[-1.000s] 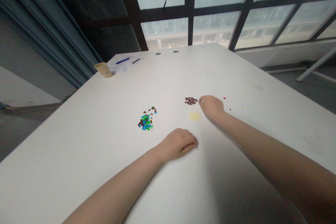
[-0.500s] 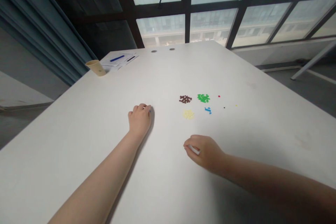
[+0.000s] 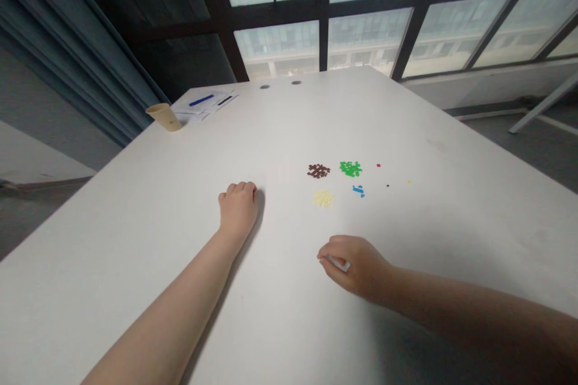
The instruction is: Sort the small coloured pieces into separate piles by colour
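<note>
- Pinching a white piece (image 3: 338,263) btw thumb & fingers: R hand (image 3: 354,266), lower right of ctr, fingers together, clamped on it, piece partly hidden
- L hand (image 3: 238,210), left of ctr, resting on white table (image 3: 135,204), fingers curled together; can't tell if anything's inside
- 4 clusters of tiny plastic bricks, right of ctr: brown pile (image 3: 318,171), green pile (image 3: 351,169), pale yellow pile (image 3: 323,198), small blue group (image 3: 358,191) of only a few bits
- 3 lone bits further right, well apart: red bit (image 3: 378,165), black bit (image 3: 387,185), yellow bit (image 3: 409,181)
- Pale yellow pile = closest cluster to both hands, neither touching it
- 1 paper cup (image 3: 163,116), upper left near table edge; contents not visible
- Sheets of paper (image 3: 192,108) just beside cup, w/ 1 blue pen (image 3: 201,100) & 1 dark pen (image 3: 224,100) on top
- Blue-grey curtain (image 3: 81,42) upper left; black-framed windows (image 3: 320,30) across top
</note>
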The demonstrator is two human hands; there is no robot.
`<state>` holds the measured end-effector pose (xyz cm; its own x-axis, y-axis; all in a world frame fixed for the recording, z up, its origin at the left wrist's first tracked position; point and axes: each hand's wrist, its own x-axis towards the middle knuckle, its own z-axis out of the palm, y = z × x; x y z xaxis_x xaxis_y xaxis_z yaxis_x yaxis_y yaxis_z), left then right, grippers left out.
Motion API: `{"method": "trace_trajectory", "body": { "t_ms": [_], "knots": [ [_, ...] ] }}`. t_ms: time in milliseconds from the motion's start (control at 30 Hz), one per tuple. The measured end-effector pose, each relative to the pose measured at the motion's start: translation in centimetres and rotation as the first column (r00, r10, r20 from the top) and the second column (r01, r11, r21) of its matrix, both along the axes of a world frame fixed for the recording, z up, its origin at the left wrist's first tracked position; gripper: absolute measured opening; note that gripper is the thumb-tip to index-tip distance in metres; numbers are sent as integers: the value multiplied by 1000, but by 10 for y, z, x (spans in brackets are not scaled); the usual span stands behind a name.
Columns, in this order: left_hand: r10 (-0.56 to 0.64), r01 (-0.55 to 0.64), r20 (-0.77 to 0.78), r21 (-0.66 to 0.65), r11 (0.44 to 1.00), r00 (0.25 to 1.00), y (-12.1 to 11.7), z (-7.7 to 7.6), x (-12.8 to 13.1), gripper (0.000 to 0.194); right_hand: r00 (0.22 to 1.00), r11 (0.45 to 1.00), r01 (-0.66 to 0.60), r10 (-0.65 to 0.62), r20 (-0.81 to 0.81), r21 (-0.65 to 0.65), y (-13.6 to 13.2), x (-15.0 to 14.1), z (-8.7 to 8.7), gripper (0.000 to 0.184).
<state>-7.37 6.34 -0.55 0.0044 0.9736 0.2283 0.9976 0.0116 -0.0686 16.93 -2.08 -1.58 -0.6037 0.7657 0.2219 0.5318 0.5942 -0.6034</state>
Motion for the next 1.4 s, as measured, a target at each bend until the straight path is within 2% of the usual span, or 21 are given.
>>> {"method": "trace_trajectory", "body": {
  "t_ms": [167, 267, 333, 400, 433, 467, 500, 533, 567, 600, 633, 667, 700, 767, 867, 1000, 1200, 1400],
  "knots": [
    [5, -5, 26, -7, 1000, 1000, -1, -2, -2, 26, 1000, 1000, 7, -7, -5, -12, 0, 1, -1, 12],
    [-5, 3, 92, 19, 1000, 996, 1, -3, -4, 27, 1000, 1000, 5, -6, -10, -14, 0, 1, -1, 13],
    [-50, 39, 222, 57, 998, 974, 2, -4, -4, 26, 1000, 1000, 5, -5, -20, -12, 0, 1, 0, 13],
    [-111, 85, 443, 78, 993, 890, 2, -3, 1, 22, 999, 1000, 8, -8, -31, -11, 0, 1, 0, 12],
    [-124, 104, 586, 69, 992, 801, 0, -1, 5, 19, 999, 1000, 10, -10, -35, -10, 0, 1, 1, 13],
    [-114, 122, 737, 44, 992, 666, -3, 0, 11, 16, 999, 1000, 12, -12, -38, -9, 0, 1, 1, 13],
    [-73, 147, 871, 1, 989, 486, -7, 3, 18, 15, 999, 1000, 13, -14, -40, -9, 0, 1, 2, 13],
    [1, 185, 965, -52, 981, 263, -13, 5, 27, 16, 999, 1000, 14, -15, -41, -10, 0, 1, 2, 13],
    [97, 240, 995, -101, 965, 28, -20, 8, 36, 19, 999, 1000, 15, -16, -42, -12, 0, 1, 2, 13],
    [207, 316, 964, -147, 937, -167, -28, 10, 44, 21, 999, 1000, 15, -16, -41, -14, 0, 0, 2, 13],
    [295, 378, 907, -171, 910, -301, -36, 12, 53, 22, 999, 1000, 13, -13, -39, -17, 0, 0, 2, 13],
    [378, 425, 839, -200, 883, -390, -44, 14, 60, 23, 999, 1000, 10, -10, -35, -19, 0, 0, 2, 12],
    [448, 461, 777, -231, 857, -443, -51, 14, 66, 24, 999, 1000, 6, -7, -32, -21, 0, 0, 1, 12],
    [535, 524, 696, -263, 810, -479, -61, 12, 74, 25, 1000, 1000, -1, 0, -23, -25, 0, 0, 1, 13],
    [566, 578, 675, -247, 778, -473, -67, 4, 78, 24, 1000, 1000, 1, -1, -7, -27, 0, -1, 1, 16],
    [539, 591, 708, -212, 779, -456, -66, -1, 77, 25, 1000, 999, -1, 1, 4, -32, 0, -1, 2, 16],
    [530, 620, 748, -205, 757, -400, -66, 1, 77, 26, 1000, 999, -4, 3, -12, -35, 0, -1, 0, 17],
    [516, 618, 760, -196, 761, -395, -66, 1, 77, 24, 994, 996, 76, -80, -73, -57, -1, 2, 5, 16]
  ]
}}
